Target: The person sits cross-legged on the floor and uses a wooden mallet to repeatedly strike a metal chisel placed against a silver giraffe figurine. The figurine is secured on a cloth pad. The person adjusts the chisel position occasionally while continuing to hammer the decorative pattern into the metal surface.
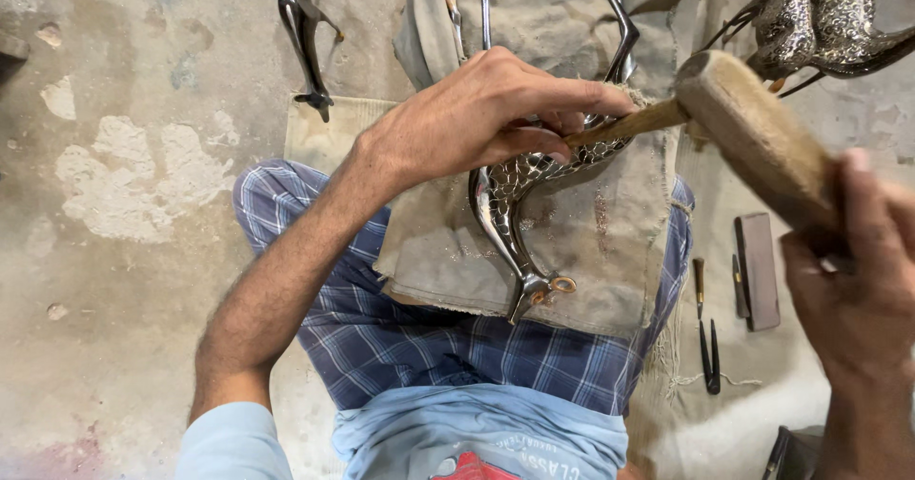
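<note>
Your left hand (477,108) is closed w/ the fingers pinching a thin wooden punch (624,125), its tip pressed on the shiny metal bird (515,204). The bird lies on a dusty cloth (610,242) over your lap, on the checked blue wrap (419,337), tail end pointing at you. Your right hand (858,289) has a tight grip wrapped round the wooden mallet (753,132), its head up near the punch's back end, a bit apart. To do it well, I think: hold the punch steady & straight, keep your fingers off the end that gets hit, tap soft & even so the scale marks match. Don't let the bird slide on the cloth. More metal birds (810,22) sit at top right, small tools (710,347) & a dark block (760,270) lie on the floor by your right leg.
</note>
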